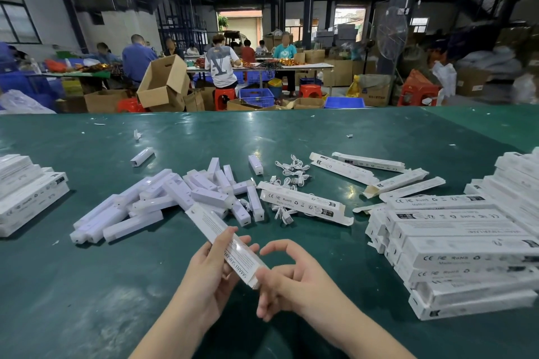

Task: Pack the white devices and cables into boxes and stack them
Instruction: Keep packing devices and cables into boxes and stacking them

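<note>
Workshop: people sit at long tables behind my green table.
Left hand: fingers curled round a long white box, held slanted above the table.
Right hand: fingers loosely curled, thumb at the box's near end flap.
Devices: white bars heaped beyond my hands.
Cables: loose coils just right of that heap.
Boxes: stack of boxes at right, another pile at left.

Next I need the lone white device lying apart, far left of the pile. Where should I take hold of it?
Pinch the lone white device across its two long sides near the middle, coming from above. It lies flat on the green table, angled, with bare table all round, so probably nothing blocks fingers on either side.
</note>
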